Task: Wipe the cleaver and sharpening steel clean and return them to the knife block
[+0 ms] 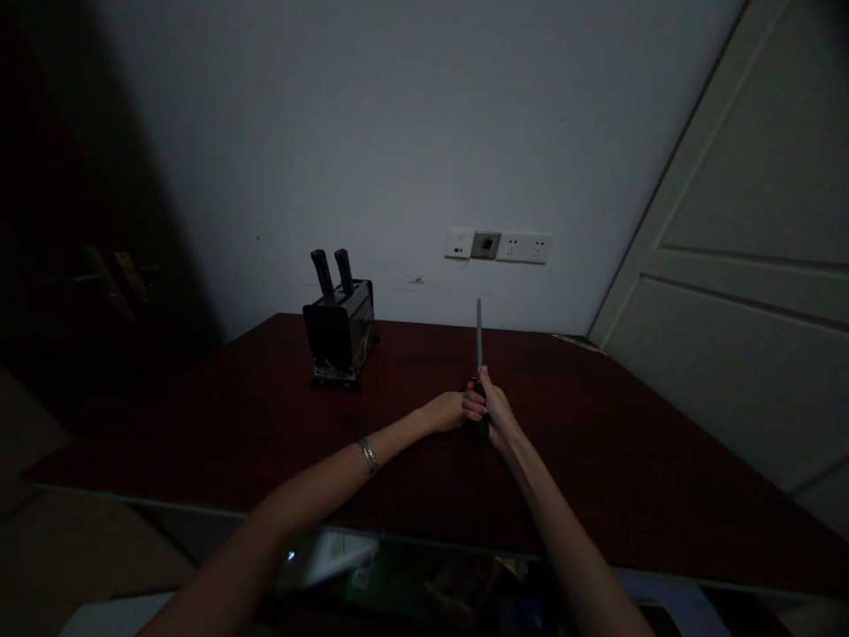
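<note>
My right hand [497, 409] is wrapped round the black handle [481, 423] of a tool with a long, thin grey shaft [478, 332]. The shaft points away from me and up; whether it is a blade seen edge-on or a round rod, I cannot tell. My left hand [446, 411] meets the right one at the handle from the left, its fingers hidden. A silvery bracelet [369, 456] is on the left forearm. Left of both hands, a black and silver knife block [338, 332] stands on the table, with two black knife handles [323, 272] sticking up.
The dark red table [584, 460] reaches back to a pale wall with sockets [523, 248]. A white panelled door [749, 292] slants along the right side. Below the front edge, several items, including a green one [388, 579], lie in shadow.
</note>
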Motion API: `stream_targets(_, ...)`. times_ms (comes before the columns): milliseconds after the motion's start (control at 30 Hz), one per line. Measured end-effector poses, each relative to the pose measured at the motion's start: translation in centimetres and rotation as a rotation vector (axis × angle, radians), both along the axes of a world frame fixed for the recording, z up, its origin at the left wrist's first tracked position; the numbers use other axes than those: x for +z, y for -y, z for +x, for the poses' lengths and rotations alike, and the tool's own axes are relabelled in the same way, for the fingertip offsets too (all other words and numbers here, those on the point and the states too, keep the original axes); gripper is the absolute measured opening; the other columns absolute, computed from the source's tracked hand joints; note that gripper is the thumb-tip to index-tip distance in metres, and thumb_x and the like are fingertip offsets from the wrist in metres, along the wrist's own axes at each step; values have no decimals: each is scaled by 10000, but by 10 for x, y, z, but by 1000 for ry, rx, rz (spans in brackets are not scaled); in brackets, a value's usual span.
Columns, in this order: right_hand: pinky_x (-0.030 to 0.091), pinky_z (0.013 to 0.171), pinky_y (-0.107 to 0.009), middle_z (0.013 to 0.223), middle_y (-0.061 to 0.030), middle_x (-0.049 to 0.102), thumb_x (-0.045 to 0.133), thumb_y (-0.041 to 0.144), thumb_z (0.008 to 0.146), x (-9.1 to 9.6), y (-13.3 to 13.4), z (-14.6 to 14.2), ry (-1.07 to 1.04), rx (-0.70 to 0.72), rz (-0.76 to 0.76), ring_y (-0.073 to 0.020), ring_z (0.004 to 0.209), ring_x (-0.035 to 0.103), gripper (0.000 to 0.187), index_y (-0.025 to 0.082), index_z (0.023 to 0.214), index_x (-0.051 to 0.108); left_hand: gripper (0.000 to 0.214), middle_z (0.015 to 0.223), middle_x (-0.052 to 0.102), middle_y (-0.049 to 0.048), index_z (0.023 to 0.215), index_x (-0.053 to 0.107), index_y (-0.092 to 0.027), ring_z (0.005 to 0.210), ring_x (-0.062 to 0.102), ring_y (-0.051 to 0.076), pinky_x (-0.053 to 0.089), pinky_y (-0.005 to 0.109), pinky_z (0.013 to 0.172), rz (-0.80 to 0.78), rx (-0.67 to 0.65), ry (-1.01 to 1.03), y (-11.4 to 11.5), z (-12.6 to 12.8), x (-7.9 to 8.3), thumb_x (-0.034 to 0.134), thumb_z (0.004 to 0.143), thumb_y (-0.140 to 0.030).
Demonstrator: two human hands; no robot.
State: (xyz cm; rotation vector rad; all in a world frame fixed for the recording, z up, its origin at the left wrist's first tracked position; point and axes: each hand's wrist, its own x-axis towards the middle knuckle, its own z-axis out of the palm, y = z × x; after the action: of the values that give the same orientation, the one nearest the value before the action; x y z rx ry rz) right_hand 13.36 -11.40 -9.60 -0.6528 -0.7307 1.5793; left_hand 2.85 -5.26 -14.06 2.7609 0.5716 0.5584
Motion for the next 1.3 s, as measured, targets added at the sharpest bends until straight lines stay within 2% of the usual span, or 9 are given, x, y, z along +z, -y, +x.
stream_targets(167, 214, 274, -111, 402, 117, 280, 612, 547, 721, 2, 1, 2, -6, 27, -34, -1, 306, 182, 423, 146, 644, 497, 227, 820, 705, 10, 801, 693, -173, 758, 649, 148, 473, 214, 718, -257, 266, 335, -5, -7, 8, 572, 663, -40)
stream_targets(267, 197, 278, -108, 405, 122, 266, 606, 536, 735, 1, 0, 2, -17, 46, -62, 1, 305, 177, 417, 145, 647, 489, 234, 808, 697, 29, 835, 679, -139, 757, 636, 160, 473, 244, 718, -240, 454, 489, -22, -24, 16, 556, 656, -50)
stream_targets(400, 185, 277, -105, 398, 123, 263, 577, 536, 759, -1, -1, 0, -9, 65, -143, 2, 297, 181, 418, 148, 638, 476, 203, 769, 677, 67, 827, 644, -82, 731, 624, 180, 479, 272, 673, -216, 739, 722, -57, -59, 34, 529, 660, -72)
stream_targets(533, 187, 280, -105, 393, 120, 266, 560, 524, 779, -2, -2, 0, -12, 107, -211, 2, 296, 195, 415, 143, 635, 481, 218, 780, 664, 74, 862, 625, -68, 738, 613, 179, 474, 263, 670, -159, 830, 851, -74, -85, 58, 514, 677, -101)
stream_targets(633, 186, 290, -106, 401, 118, 278, 569, 524, 773, -4, -1, 0, -10, 143, -213, 5, 303, 206, 421, 128, 650, 498, 238, 838, 662, 74, 904, 624, -76, 786, 604, 182, 466, 273, 722, -98, 785, 861, -69, -87, 75, 527, 691, -120)
stream_targets(733, 195, 302, -110, 411, 112, 304, 606, 526, 743, -5, 0, -1, 23, 158, -188, 6, 315, 227, 425, 117, 666, 514, 242, 871, 662, 60, 931, 634, -104, 819, 597, 181, 456, 285, 772, -41, 692, 818, -54, -77, 85, 544, 709, -133)
stream_targets(933, 214, 318, -128, 415, 108, 335, 680, 499, 683, -2, 4, -7, 75, 176, -154, -1, 328, 243, 408, 124, 682, 521, 375, 1000, 616, 71, 1010, 644, -155, 943, 564, 163, 431, 304, 866, 149, 256, 556, -25, -54, 85, 481, 706, -7)
stream_targets(1167, 239, 340, -149, 434, 99, 366, 734, 490, 619, 1, 6, -7, 87, 177, -114, -5, 348, 267, 430, 122, 702, 528, 389, 1041, 548, 84, 1122, 603, -157, 962, 537, 166, 440, 307, 848, 85, 23, 400, -4, -48, 85, 560, 739, -104)
stream_targets(1300, 242, 353, -152, 444, 96, 377, 765, 466, 586, 2, 6, -5, 56, 184, -93, -4, 359, 279, 436, 118, 712, 534, 358, 1046, 554, 75, 1080, 629, -164, 972, 535, 162, 432, 312, 858, -20, -78, 348, -5, -50, 94, 489, 767, -61)
